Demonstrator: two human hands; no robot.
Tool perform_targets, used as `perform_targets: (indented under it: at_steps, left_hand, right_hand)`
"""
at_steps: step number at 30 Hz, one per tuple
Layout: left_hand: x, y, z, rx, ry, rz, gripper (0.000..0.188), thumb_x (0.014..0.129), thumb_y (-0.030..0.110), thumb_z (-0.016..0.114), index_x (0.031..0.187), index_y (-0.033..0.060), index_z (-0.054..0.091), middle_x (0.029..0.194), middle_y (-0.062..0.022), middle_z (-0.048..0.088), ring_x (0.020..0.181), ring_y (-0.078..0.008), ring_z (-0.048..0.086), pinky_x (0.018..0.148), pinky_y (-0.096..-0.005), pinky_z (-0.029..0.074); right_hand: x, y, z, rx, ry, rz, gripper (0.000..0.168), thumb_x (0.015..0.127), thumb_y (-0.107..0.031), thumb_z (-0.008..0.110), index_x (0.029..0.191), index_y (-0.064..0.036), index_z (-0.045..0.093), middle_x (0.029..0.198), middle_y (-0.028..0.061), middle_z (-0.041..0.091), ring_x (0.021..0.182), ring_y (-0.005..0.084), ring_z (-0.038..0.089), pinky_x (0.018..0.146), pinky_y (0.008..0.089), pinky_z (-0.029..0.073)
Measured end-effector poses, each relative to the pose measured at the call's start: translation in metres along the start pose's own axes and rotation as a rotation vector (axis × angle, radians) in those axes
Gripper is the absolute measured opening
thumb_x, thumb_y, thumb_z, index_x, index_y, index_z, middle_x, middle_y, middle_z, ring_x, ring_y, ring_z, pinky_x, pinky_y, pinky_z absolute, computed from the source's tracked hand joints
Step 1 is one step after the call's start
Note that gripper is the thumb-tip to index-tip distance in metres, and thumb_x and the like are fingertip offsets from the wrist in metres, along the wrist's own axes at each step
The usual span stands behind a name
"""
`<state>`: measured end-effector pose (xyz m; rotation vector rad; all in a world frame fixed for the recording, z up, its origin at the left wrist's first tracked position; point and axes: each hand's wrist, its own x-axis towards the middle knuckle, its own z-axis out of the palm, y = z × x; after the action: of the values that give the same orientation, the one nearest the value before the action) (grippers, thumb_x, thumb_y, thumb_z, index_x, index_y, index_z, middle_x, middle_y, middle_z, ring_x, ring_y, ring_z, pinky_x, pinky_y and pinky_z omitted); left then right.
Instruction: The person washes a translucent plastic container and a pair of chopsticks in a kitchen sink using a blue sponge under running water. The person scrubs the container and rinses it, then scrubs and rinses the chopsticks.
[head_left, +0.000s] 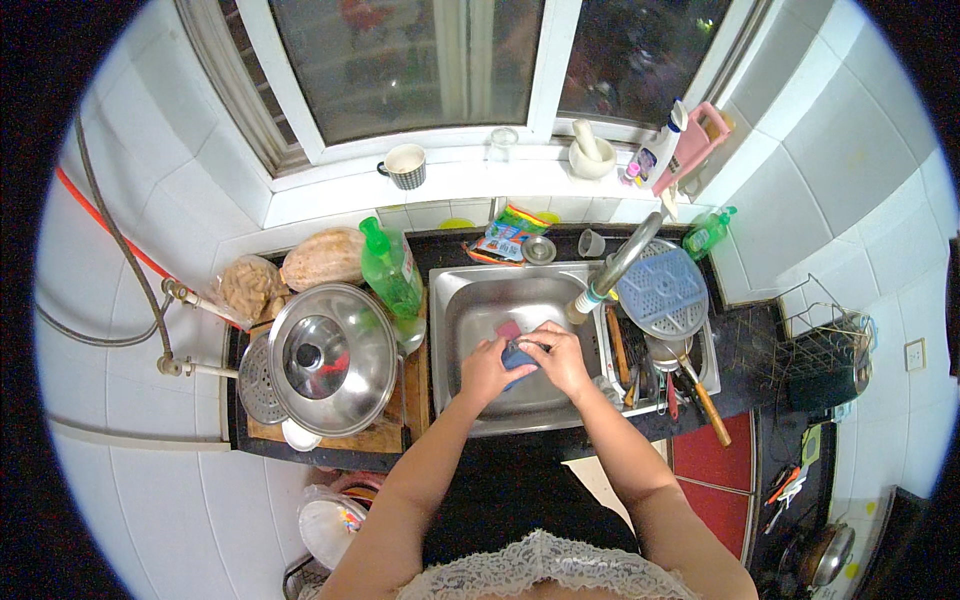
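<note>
Both hands are over the stainless steel sink (480, 405), close together. My left hand (486, 369) grips the left side of a small dark blue object (516, 358), too covered by the fingers to name surely. On its right side my right hand (559, 356) holds the same object, with thumb and fingertips near its dark upper edge. A small reddish-pink piece (508, 330) shows just beyond my left fingers. The metal faucet (626, 255) reaches over the sink from the back right, its spout end beside my right hand. No running water can be made out.
Left of the sink, a large lidded steel pan (334, 412) and a green pump bottle (392, 274) stand on a wooden board. A colourful packet (510, 234) lies behind the basin. To the right are utensils (619, 345), a blue perforated tray (664, 289) and a wooden-handled pot (705, 401).
</note>
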<state>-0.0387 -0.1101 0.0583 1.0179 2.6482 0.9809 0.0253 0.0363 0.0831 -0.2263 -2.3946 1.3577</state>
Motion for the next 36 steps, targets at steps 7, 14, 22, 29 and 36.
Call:
perform_targets:
  at_steps: [7, 14, 22, 29, 36]
  left_hand:
    - [0.0, -0.011, 0.01, -0.067, 0.068, -0.095, 0.074, 0.061, 0.061, 0.071, 0.108, 0.0045, 0.058, 0.095, -0.0191, 0.064, 0.085, -0.036, 0.063, 0.073, -0.0425, 0.049]
    - [0.008, -0.003, -0.004, -0.144, -0.09, -0.263, 0.069, 0.066, 0.054, 0.071, 0.114, 0.0081, 0.056, 0.098, -0.0167, 0.065, 0.089, -0.0329, 0.063, 0.074, -0.0399, 0.049]
    - [0.007, -0.004, 0.004, -0.252, -0.074, -0.291, 0.067, 0.066, 0.051, 0.072, 0.115, 0.0093, 0.057, 0.098, -0.015, 0.065, 0.09, -0.0322, 0.063, 0.076, -0.0399, 0.049]
    - [0.009, -0.007, 0.004, -0.097, -0.053, -0.237, 0.069, 0.066, 0.05, 0.072, 0.115, 0.004, 0.056, 0.097, -0.0161, 0.065, 0.088, -0.0331, 0.063, 0.075, -0.04, 0.049]
    - [0.005, 0.0, -0.001, -0.09, -0.011, -0.213, 0.066, 0.065, 0.051, 0.072, 0.112, 0.0068, 0.057, 0.092, -0.0152, 0.066, 0.083, -0.0342, 0.064, 0.07, -0.0415, 0.05]
  right_hand:
    - [0.006, 0.006, 0.003, 0.113, 0.14, 0.196, 0.015, 0.077, -0.008, 0.069, 0.091, -0.003, 0.07, 0.085, 0.0096, 0.066, 0.078, 0.0175, 0.062, 0.071, 0.0277, 0.048]
    - [-0.005, -0.007, 0.005, -0.026, 0.229, -0.029, 0.018, 0.075, -0.007, 0.069, 0.092, -0.006, 0.07, 0.091, 0.0099, 0.067, 0.086, 0.0228, 0.063, 0.078, 0.0311, 0.049]
    - [-0.004, -0.004, 0.007, -0.186, 0.173, -0.103, 0.015, 0.069, -0.006, 0.072, 0.084, -0.006, 0.069, 0.082, 0.0086, 0.067, 0.079, 0.0265, 0.062, 0.072, 0.0344, 0.049]
    - [-0.007, 0.003, 0.01, -0.161, 0.198, -0.055, 0.014, 0.069, -0.007, 0.072, 0.083, -0.005, 0.069, 0.08, 0.0094, 0.067, 0.076, 0.0249, 0.062, 0.07, 0.0337, 0.049]
    - [-0.004, -0.002, 0.013, -0.129, 0.176, -0.073, 0.015, 0.069, -0.006, 0.073, 0.084, -0.004, 0.07, 0.08, 0.0105, 0.067, 0.073, 0.0251, 0.062, 0.069, 0.0337, 0.049]
